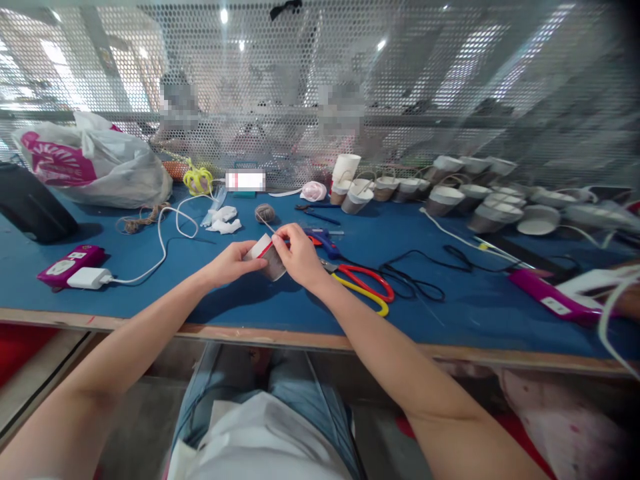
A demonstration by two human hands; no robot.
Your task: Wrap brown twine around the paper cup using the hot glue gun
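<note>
A small paper cup (pixel 273 265) is tilted on its side just above the blue table. Its lower part is wrapped in grey-brown twine, and a red stripe runs along the white part. My left hand (pixel 231 265) is closed around the cup from the left. On the other side, my right hand (pixel 299 255) pinches a strand of twine (pixel 268 225) against the cup. Behind the hands lies a ball of twine (pixel 265 213). Close to my right hand are a blue glue gun (pixel 326 244) and scissors (pixel 367 283) with red and yellow handles.
Several twine-wrapped cups (pixel 357 195) stand at the back right. Pliers (pixel 320 213), crumpled white tissue (pixel 223 220) and a yellow yarn bundle (pixel 198 180) lie behind. Purple power strips (pixel 75 265) sit at both sides. A black container (pixel 35 203) and plastic bag (pixel 100 163) occupy the left.
</note>
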